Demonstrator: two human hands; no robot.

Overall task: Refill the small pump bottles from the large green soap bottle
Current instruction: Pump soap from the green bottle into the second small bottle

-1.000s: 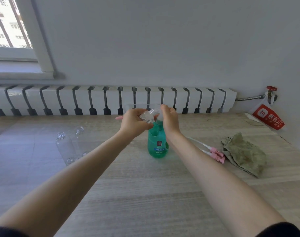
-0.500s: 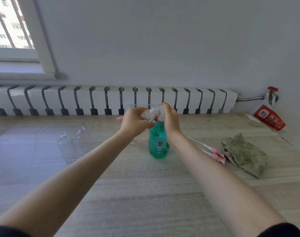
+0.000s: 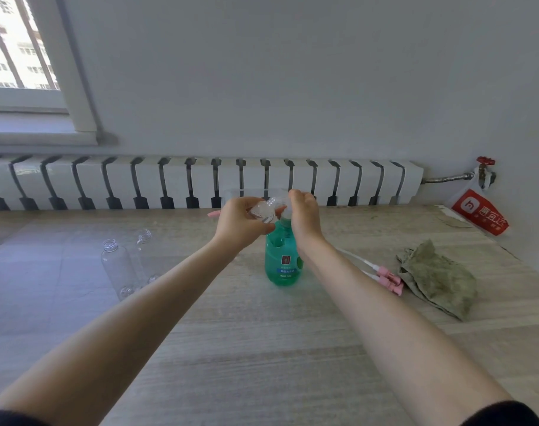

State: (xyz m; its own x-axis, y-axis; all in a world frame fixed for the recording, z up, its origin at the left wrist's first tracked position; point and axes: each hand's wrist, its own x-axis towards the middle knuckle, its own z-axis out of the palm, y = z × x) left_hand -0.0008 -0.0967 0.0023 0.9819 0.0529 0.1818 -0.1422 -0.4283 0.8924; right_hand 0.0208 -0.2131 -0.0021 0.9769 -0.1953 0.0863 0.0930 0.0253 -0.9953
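My left hand [image 3: 240, 224] is clamped round a small clear plastic bottle [image 3: 262, 211], tipped on its side with its neck toward the white pump head [image 3: 286, 214] of the large translucent green soap bottle [image 3: 282, 259]. That bottle stands upright mid-way across the pale wood-grain surface [image 3: 262, 348], and my right hand [image 3: 305, 216] is curled over its pump head from the right. Over on the left sit two open-necked clear plastic bottles [image 3: 119, 272], well apart from the action, and on the right pink pump tops with white tubes [image 3: 388, 276] lie just beside a crumpled olive-green cloth [image 3: 437, 278].

White Chinese characters mark the red bag [image 3: 480, 215]; the green bottle [image 3: 282, 265] label is illegible.
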